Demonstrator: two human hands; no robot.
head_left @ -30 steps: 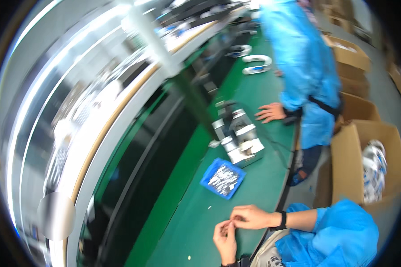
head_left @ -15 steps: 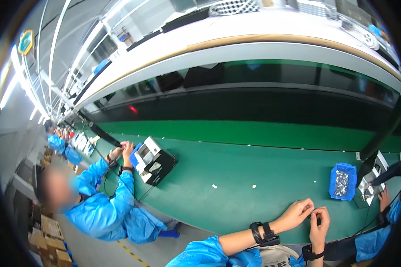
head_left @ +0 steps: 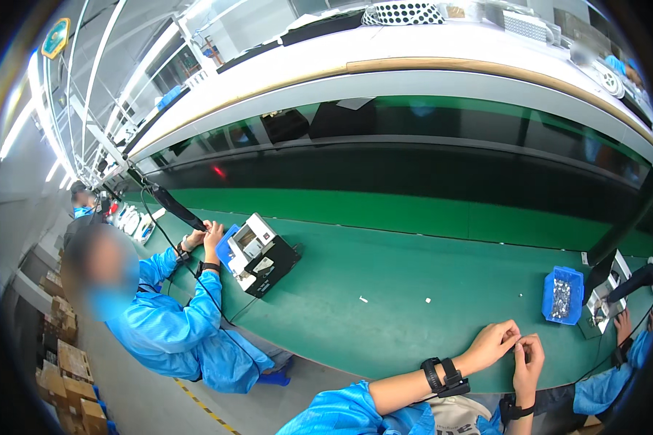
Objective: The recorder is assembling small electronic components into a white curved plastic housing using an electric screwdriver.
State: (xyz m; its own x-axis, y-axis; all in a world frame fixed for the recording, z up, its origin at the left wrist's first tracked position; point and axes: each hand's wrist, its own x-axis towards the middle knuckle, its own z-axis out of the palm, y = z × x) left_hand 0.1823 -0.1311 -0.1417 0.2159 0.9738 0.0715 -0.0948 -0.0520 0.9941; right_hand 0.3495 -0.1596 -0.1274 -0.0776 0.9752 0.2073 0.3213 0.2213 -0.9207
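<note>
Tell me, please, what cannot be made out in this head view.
- Head view: whether the left hand and right hand hold something; their fingers hide it.
- Head view: the small parts in the blue tray; each is too small to identify.
- Head view: the far-right co-worker; the picture's dark rim cuts off the body.

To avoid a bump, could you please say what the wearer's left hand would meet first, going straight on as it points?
The left hand would likely meet the right hand first, very close by; beyond, the blue bin looks roughly in line, though depth is unclear.
</note>
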